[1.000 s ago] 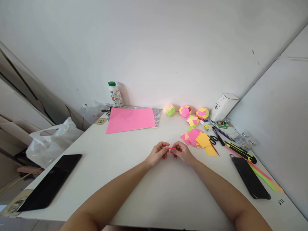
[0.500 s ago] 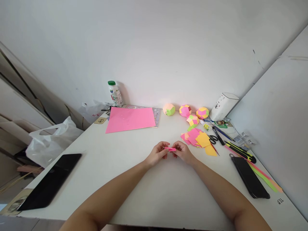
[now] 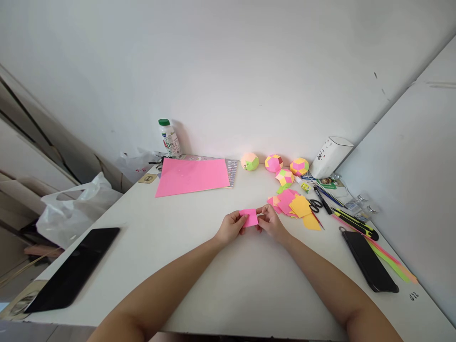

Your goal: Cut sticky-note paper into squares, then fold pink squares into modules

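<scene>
White table (image 3: pixel 160 228): it is backed by a white wall (image 3: pixel 213 71); a pile of paper pieces (image 3: pixel 285 203) is placed beyond the right hand (image 3: pixel 272 225), somewhat to its right.
Pink paper square (image 3: pixel 251 218): it is held up between both hands; no long axis can be told, as its sides look almost equal.
Left hand (image 3: pixel 230 226): the paper's left side is pinched, with the thumb laid over it.
Right hand: the fingers are bent narrow at the right edge; whether paper is gripped there cannot be told.
Nearer hand: the left, by its overlap.
</scene>
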A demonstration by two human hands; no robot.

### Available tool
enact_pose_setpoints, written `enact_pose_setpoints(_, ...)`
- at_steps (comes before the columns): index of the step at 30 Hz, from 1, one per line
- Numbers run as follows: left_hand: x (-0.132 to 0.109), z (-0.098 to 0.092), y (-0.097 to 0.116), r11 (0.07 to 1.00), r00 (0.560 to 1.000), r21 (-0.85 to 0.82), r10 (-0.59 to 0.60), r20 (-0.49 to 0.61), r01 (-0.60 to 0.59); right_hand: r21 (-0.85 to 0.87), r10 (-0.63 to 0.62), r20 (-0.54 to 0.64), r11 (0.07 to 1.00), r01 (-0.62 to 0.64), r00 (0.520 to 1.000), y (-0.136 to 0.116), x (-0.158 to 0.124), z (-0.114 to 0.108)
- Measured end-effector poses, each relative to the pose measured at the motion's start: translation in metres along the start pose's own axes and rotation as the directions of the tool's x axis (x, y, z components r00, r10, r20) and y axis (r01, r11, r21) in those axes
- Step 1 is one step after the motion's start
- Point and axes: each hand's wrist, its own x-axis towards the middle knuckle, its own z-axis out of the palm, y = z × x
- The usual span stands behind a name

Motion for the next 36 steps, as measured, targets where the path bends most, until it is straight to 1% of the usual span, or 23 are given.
enact_pose_setpoints(3, 0.0004, 0.0003, 0.0000, 1.000, 0.999, 0.003, -0.012, -0.048, 0.012, -0.001, -0.046, 0.028, 0.999, 0.046, 0.999, 0.0011, -0.0013, 0.0010)
enact_pose_setpoints(7, -0.0013, 0.0005, 0.0023, 1.000, 0.997, -0.001, -0.007, -0.072, 0.007, -0.091, -0.110, 0.081, 0.989, 0.118, 0.991, -0.0022, -0.0056, 0.0047)
enact_pose_setpoints(10, -0.0025, 0.0007, 0.0039, 1.000, 0.998, -0.003, -0.009, -0.066, 0.009, -0.125, -0.121, 0.071, 0.984, 0.130, 0.990, -0.0041, -0.0080, 0.0060)
enact_pose_setpoints(12, -0.0028, 0.0009, 0.0046, 1.000, 0.998, -0.004, -0.015, -0.063, 0.015, -0.134, -0.106, 0.064, 0.984, 0.114, 0.992, -0.0041, -0.0087, 0.0056)
enact_pose_setpoints(15, -0.0028, 0.0011, 0.0049, 1.000, 0.998, -0.002, -0.026, -0.050, 0.026, -0.187, -0.099, 0.087, 0.976, 0.114, 0.991, -0.0029, -0.0081, 0.0043)
enact_pose_setpoints(20, -0.0021, 0.0018, 0.0036, 0.999, 0.999, -0.027, -0.041, -0.009, 0.040, -0.253, -0.228, 0.127, 0.933, 0.254, 0.965, 0.0011, -0.0047, 0.0032)
enact_pose_setpoints(22, -0.0020, 0.0020, 0.0034, 0.999, 1.000, -0.034, -0.028, -0.006, 0.028, -0.261, -0.256, 0.127, 0.924, 0.281, 0.958, 0.0027, -0.0040, 0.0029)
enact_pose_setpoints(29, -0.0018, 0.0008, 0.0048, 0.993, 1.000, -0.120, 0.013, 0.010, -0.012, -0.301, -0.246, 0.097, 0.916, 0.264, 0.964, -0.0010, -0.0060, 0.0052)
enact_pose_setpoints(32, -0.0010, 0.0001, 0.0048, 0.989, 1.000, -0.151, 0.009, 0.024, -0.005, -0.314, -0.236, 0.071, 0.917, 0.246, 0.969, -0.0022, -0.0067, 0.0062)
enact_pose_setpoints(36, -0.0001, 0.0002, 0.0048, 0.987, 0.999, -0.160, -0.007, 0.031, 0.011, -0.320, -0.258, 0.041, 0.912, 0.257, 0.965, 0.0005, -0.0065, 0.0057)
